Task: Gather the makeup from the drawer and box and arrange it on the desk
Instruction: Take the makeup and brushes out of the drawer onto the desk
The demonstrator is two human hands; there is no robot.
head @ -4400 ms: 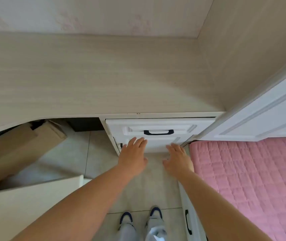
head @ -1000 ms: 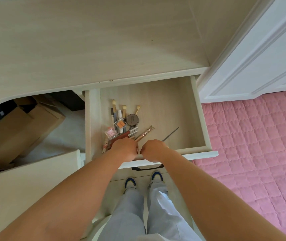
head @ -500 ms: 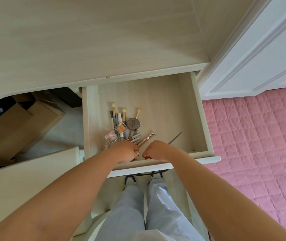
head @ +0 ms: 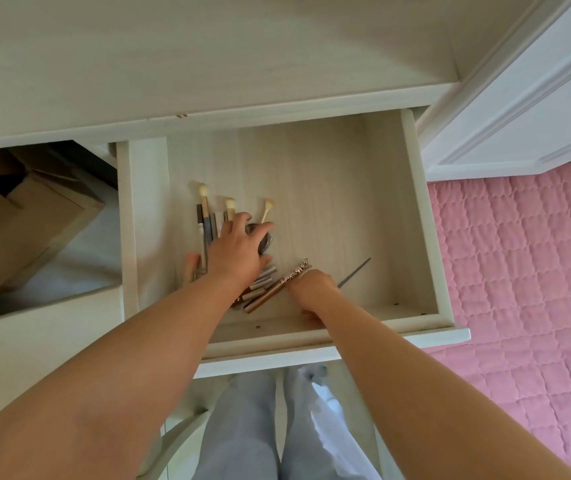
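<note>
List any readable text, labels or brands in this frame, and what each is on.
None readable.
Round compact in the drawer: no print legible; left hand covers most of it.
Pens and brushes: no lettering made out.
Cardboard box: no print seen.

Left hand [head: 239, 252] spread, fingers extended; right hand [head: 313, 292] curled, knuckles up.

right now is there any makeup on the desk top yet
No, the desk top shows bare wood, and the brushes lie in the open drawer under the left hand.
</note>
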